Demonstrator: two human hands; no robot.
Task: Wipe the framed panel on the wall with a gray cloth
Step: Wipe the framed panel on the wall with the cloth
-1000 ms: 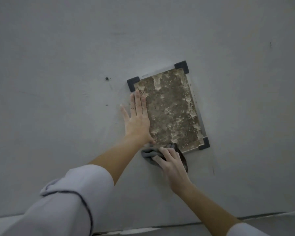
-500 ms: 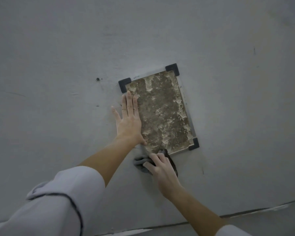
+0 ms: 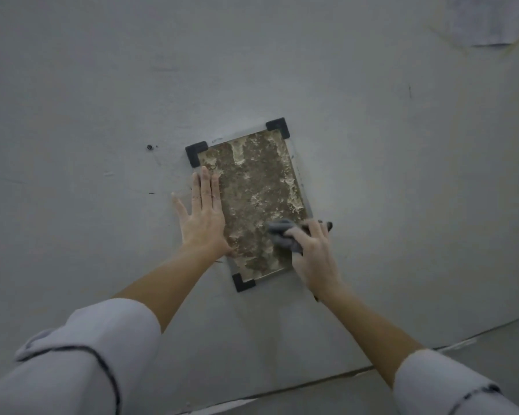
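The framed panel (image 3: 252,190) hangs tilted on the grey wall, a mottled brown and cream rectangle with black corner pieces. My left hand (image 3: 203,217) lies flat with fingers spread, pressing the panel's left edge and the wall beside it. My right hand (image 3: 313,253) grips the gray cloth (image 3: 282,235), bunched up, and presses it on the panel's lower right part. That hand and cloth hide the lower right corner piece.
The bare grey wall (image 3: 402,175) surrounds the panel. A small dark screw hole (image 3: 149,147) sits left of the top corner. A peeling sheet of paper (image 3: 486,22) hangs at the upper right. The wall meets the floor along a line (image 3: 312,381) below my arms.
My right hand has moved the cloth from below the panel's lower left corner rightwards and up onto its lower right part. The lower left corner piece is uncovered. My left hand stays pressed.
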